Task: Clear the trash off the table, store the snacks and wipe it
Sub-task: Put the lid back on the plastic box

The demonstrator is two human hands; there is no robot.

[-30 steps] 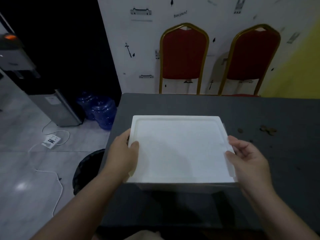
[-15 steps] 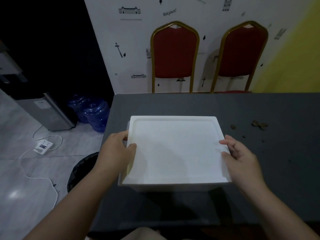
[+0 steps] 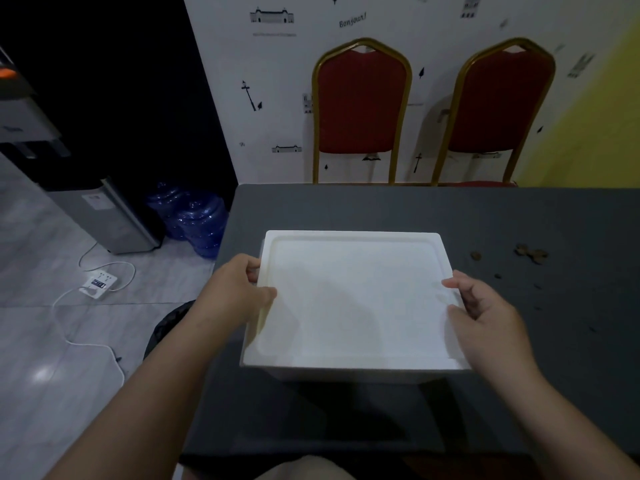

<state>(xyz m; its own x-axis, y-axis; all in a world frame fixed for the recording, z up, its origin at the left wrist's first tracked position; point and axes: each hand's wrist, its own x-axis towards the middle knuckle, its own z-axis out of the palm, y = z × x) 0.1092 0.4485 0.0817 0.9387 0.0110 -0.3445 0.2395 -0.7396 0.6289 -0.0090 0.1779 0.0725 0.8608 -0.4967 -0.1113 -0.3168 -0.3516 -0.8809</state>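
both hands grip a white lid (image 3: 356,299) on its box: left hand (image 3: 239,292), right hand (image 3: 485,313); crumbs (image 3: 530,254) on the table (image 3: 450,209).

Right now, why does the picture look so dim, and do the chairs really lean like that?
Head view: dim room light; the white box lid is brightest, with soft hand shadows across it. The wide lens bows the chairs and wall edges outward. Floor shows a glare spot; crumbs look soft.
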